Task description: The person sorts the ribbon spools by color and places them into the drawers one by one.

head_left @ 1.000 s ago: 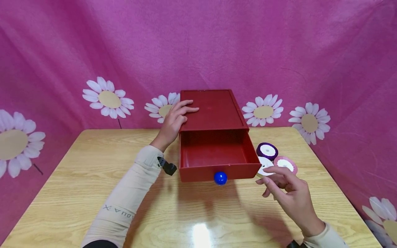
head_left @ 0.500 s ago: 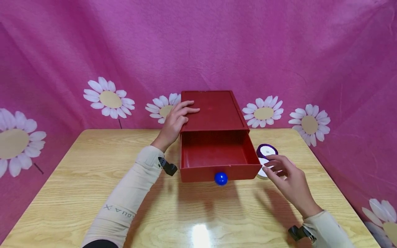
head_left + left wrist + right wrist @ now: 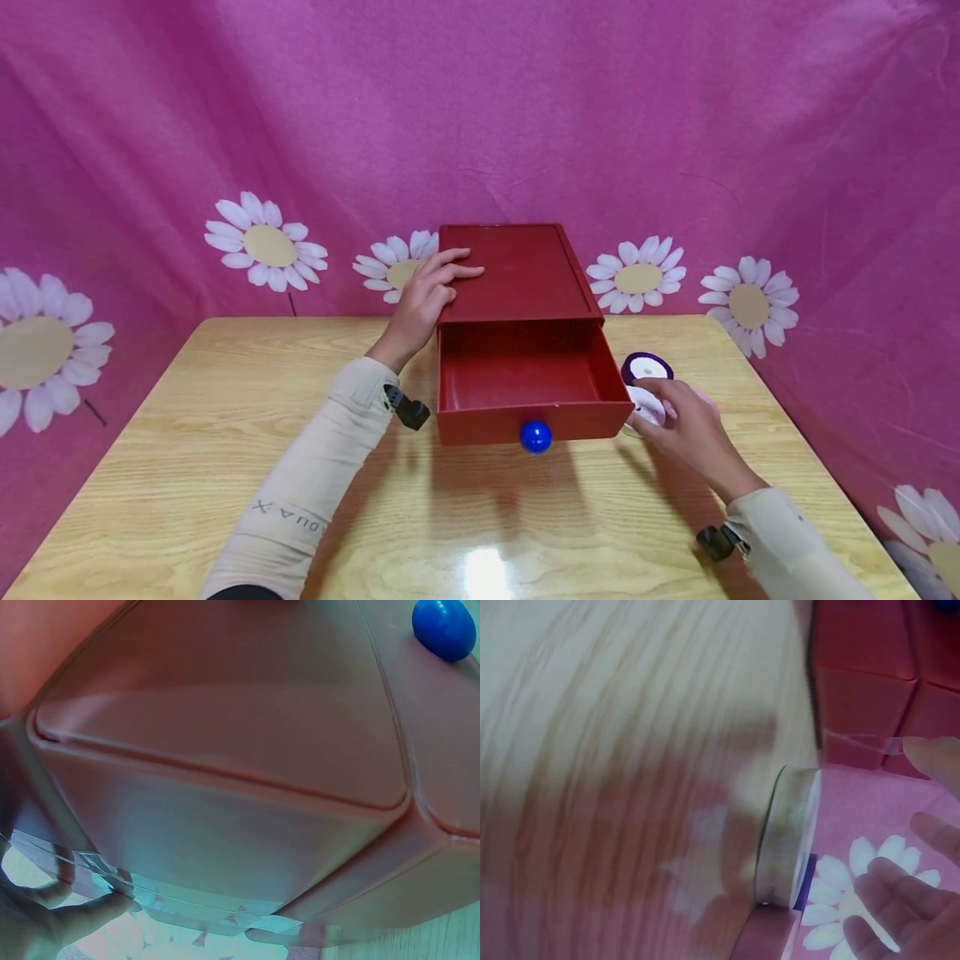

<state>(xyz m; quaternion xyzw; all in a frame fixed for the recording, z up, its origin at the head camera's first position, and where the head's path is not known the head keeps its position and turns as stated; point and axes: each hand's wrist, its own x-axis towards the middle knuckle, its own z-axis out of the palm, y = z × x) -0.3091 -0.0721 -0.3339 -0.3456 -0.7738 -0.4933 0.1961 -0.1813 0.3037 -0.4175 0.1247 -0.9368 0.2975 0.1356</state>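
Purple spool (image 3: 648, 367) lies just behind the white spool (image 3: 645, 407) on the table (image 3: 300, 375); the right hand (image 3: 693, 429) mostly hides a pink spool (image 3: 707, 403). That hand is at the white spool, thumb and fingers apart. Just beside stands the pulled-out drawer (image 3: 480, 428), red floor showing, blue knob (image 3: 536, 437) in front. The left hand (image 3: 426, 300) rests on the red cabinet (image 3: 525, 279), fingers extended.

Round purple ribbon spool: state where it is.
In the head view, the purple spool lies on the wood-grain table, right of the red plastic drawer box, just beyond the round cream spool.
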